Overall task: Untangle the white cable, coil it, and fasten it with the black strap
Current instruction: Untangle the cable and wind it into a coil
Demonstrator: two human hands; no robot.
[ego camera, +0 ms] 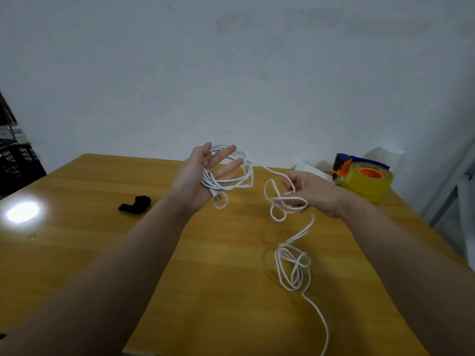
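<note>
Several loops of the white cable (237, 176) hang over my left hand (203, 176), which is raised above the wooden table (77, 253) with its fingers straight and spread; the cable's plug end dangles below the palm. A strand runs right to my right hand (312, 192), whose curled fingers pinch a knot of loops. From there the cable drops to a tangled bunch (293, 268) above the table and trails off the front edge. The black strap (135, 204) lies on the table left of my left forearm.
A tape dispenser with a yellow roll (366, 179) stands at the table's back right, beside a white object (311, 170). A black crate (18, 163) sits off the table's left side. A pale wall runs behind the table.
</note>
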